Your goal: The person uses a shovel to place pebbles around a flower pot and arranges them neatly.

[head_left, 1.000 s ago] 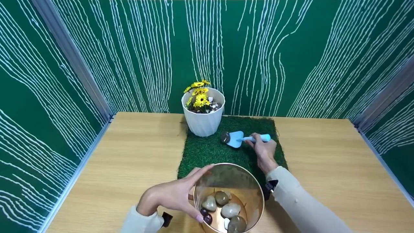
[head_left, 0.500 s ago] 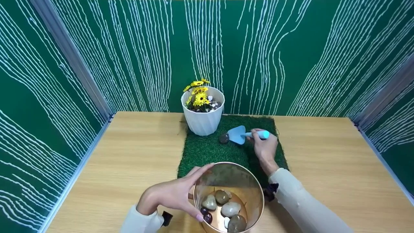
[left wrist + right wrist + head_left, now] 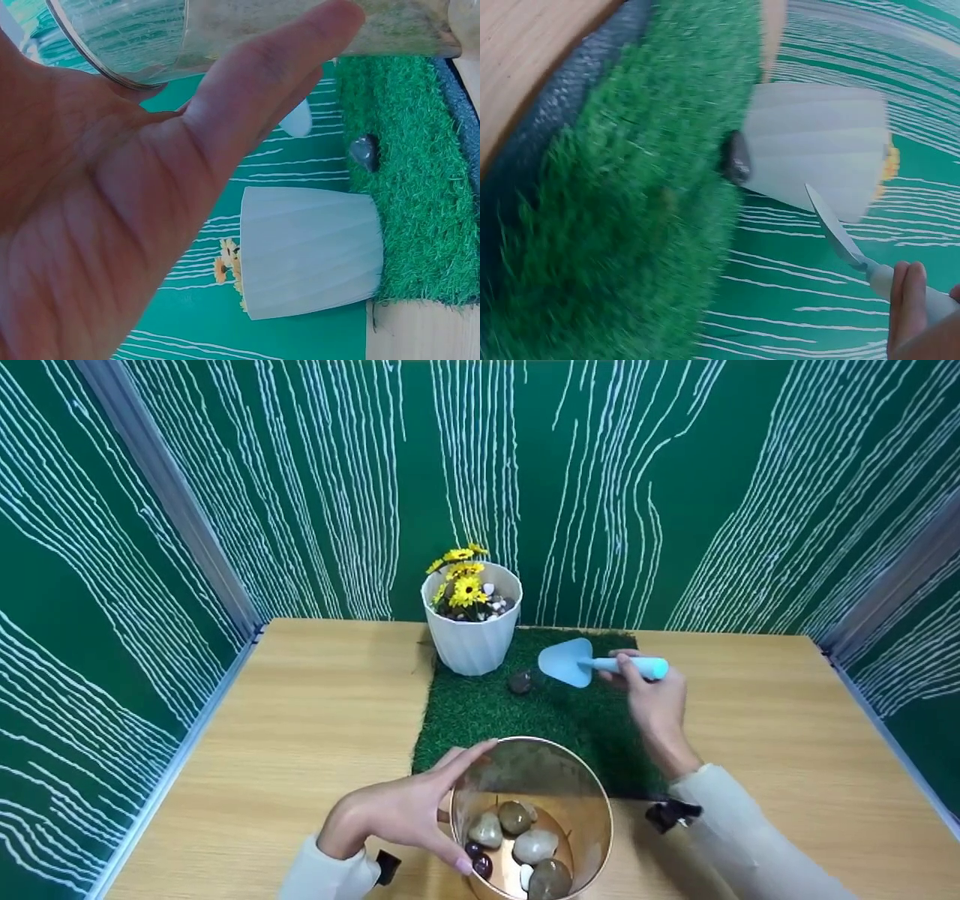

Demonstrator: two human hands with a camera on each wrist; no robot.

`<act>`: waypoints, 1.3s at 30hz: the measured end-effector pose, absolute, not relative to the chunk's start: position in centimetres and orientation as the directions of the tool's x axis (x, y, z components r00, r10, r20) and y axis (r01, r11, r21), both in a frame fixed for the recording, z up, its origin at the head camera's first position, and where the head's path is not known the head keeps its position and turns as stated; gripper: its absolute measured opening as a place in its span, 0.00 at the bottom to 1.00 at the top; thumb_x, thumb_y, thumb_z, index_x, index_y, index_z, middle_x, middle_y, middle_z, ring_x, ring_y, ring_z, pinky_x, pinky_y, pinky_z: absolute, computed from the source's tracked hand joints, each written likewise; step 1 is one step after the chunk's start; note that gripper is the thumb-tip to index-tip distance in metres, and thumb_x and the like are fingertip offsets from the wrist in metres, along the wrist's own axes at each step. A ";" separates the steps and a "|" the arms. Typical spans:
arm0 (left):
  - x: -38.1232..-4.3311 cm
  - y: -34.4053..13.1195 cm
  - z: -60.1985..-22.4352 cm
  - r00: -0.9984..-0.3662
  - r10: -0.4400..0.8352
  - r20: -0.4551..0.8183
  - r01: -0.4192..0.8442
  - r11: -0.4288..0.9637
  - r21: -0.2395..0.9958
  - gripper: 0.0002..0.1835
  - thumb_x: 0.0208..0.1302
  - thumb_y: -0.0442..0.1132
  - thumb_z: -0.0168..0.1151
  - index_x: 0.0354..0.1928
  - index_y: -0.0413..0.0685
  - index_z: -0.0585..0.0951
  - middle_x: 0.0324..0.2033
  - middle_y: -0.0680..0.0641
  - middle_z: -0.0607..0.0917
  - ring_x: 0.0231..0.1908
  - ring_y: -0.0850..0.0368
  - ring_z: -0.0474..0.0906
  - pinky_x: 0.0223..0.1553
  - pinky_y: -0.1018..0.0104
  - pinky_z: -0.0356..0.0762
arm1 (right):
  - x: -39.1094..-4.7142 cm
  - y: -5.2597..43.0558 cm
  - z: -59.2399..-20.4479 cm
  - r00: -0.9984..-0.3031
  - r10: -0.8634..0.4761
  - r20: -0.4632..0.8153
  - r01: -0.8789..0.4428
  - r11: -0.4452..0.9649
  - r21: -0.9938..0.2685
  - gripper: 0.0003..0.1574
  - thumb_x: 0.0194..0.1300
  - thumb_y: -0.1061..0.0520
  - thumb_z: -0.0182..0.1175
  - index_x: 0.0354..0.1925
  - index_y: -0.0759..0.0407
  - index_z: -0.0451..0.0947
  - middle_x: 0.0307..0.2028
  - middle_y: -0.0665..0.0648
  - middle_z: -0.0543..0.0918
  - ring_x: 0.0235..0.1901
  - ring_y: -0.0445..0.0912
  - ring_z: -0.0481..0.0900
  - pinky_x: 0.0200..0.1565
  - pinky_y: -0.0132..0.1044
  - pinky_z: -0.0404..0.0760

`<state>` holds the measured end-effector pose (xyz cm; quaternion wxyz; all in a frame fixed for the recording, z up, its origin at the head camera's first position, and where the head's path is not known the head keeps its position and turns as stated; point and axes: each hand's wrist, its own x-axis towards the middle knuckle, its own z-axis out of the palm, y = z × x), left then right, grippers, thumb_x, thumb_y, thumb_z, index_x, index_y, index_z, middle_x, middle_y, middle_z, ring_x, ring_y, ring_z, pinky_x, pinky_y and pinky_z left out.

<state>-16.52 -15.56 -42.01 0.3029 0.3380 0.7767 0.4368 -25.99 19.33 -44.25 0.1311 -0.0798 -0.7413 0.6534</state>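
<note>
My right hand (image 3: pixel 656 701) grips the handle of a light blue toy trowel (image 3: pixel 568 661), its blade pointing left over the grass mat. Left of the blade a dark stone (image 3: pixel 520 682) lies on the mat, apart from the trowel. My left hand (image 3: pixel 409 810) holds the left side of a clear amber container (image 3: pixel 592 780), thumb at the near rim and fingers along the far side. Several smooth stones lie inside it, among them a pale one (image 3: pixel 535 847). In the right wrist view the trowel (image 3: pixel 832 229) is seen nearly edge-on, fingers around its handle.
A white ribbed pot (image 3: pixel 471 645) with yellow flowers (image 3: pixel 466 591) and pebbles stands at the mat's back left. The green grass mat (image 3: pixel 472 716) lies on a wooden table (image 3: pixel 322 712). Green walls with white lines (image 3: pixel 555 495) enclose the back and sides.
The trowel blade has drawn back to the right, away from the dark stone, which stays on the mat. My right hand has moved right with it; the left hand and container have not moved.
</note>
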 end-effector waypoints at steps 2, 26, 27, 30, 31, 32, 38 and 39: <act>-16.5 -15.5 -42.0 -0.590 0.789 -0.172 0.263 0.389 0.883 0.68 0.56 0.54 0.83 0.85 0.77 0.40 0.80 0.50 0.54 0.79 0.50 0.55 0.78 0.52 0.61 | -25.3 19.8 -43.5 -0.957 0.278 0.078 -0.061 0.069 -0.996 0.24 0.81 0.52 0.58 0.61 0.69 0.81 0.41 0.44 0.92 0.39 0.34 0.91 0.51 0.26 0.85; -16.4 -15.4 -42.0 -0.600 0.779 -0.184 0.265 0.411 0.872 0.69 0.56 0.50 0.83 0.85 0.74 0.39 0.79 0.51 0.55 0.78 0.52 0.57 0.79 0.50 0.60 | -16.4 21.9 -37.2 -0.986 0.083 0.144 -0.156 -0.154 -0.976 0.13 0.80 0.58 0.59 0.50 0.61 0.88 0.45 0.56 0.93 0.40 0.46 0.94 0.48 0.37 0.88; -16.4 -15.4 -42.0 -0.601 0.778 -0.185 0.266 0.413 0.871 0.69 0.56 0.48 0.83 0.85 0.74 0.39 0.79 0.51 0.55 0.78 0.52 0.57 0.79 0.50 0.60 | -16.0 21.8 -37.1 -0.985 0.088 0.150 -0.162 -0.148 -0.976 0.12 0.80 0.59 0.59 0.49 0.61 0.89 0.45 0.56 0.94 0.38 0.47 0.94 0.47 0.37 0.88; -16.4 -15.3 -42.0 -0.606 0.773 -0.190 0.270 0.424 0.864 0.70 0.56 0.47 0.83 0.85 0.75 0.38 0.80 0.51 0.54 0.79 0.52 0.56 0.79 0.49 0.59 | -14.9 21.4 -36.7 -0.985 0.088 0.149 -0.158 -0.106 -0.982 0.13 0.80 0.61 0.58 0.48 0.63 0.89 0.44 0.56 0.94 0.34 0.47 0.94 0.46 0.38 0.89; -16.3 -15.3 -41.9 -0.606 0.773 -0.189 0.270 0.424 0.864 0.70 0.56 0.47 0.83 0.85 0.75 0.38 0.80 0.51 0.54 0.79 0.52 0.55 0.80 0.49 0.59 | -14.6 21.2 -36.6 -0.985 0.083 0.148 -0.155 -0.085 -0.984 0.13 0.80 0.61 0.57 0.49 0.65 0.88 0.44 0.56 0.94 0.34 0.47 0.94 0.46 0.38 0.89; -16.3 -15.3 -41.9 -0.605 0.774 -0.187 0.273 0.423 0.864 0.70 0.56 0.46 0.83 0.85 0.76 0.38 0.81 0.51 0.53 0.80 0.52 0.55 0.80 0.49 0.58 | -14.4 21.0 -36.5 -0.986 0.080 0.147 -0.152 -0.066 -0.986 0.13 0.80 0.62 0.57 0.49 0.67 0.88 0.44 0.56 0.94 0.33 0.47 0.93 0.45 0.38 0.89; -16.4 -15.3 -42.0 -0.602 0.782 -0.163 0.291 0.404 0.867 0.71 0.55 0.43 0.84 0.85 0.75 0.38 0.82 0.48 0.52 0.80 0.51 0.52 0.80 0.48 0.57 | -13.0 19.4 -36.5 -0.982 0.017 0.190 -0.189 0.065 -0.980 0.11 0.76 0.70 0.60 0.50 0.77 0.84 0.43 0.59 0.94 0.32 0.50 0.93 0.41 0.42 0.89; -16.4 -15.3 -42.0 -0.601 0.783 -0.160 0.296 0.404 0.865 0.71 0.55 0.43 0.84 0.85 0.74 0.38 0.82 0.47 0.52 0.80 0.51 0.52 0.80 0.48 0.56 | -12.9 19.2 -36.6 -0.979 -0.001 0.202 -0.201 0.099 -0.974 0.11 0.75 0.70 0.60 0.49 0.77 0.85 0.43 0.58 0.94 0.31 0.50 0.93 0.40 0.42 0.89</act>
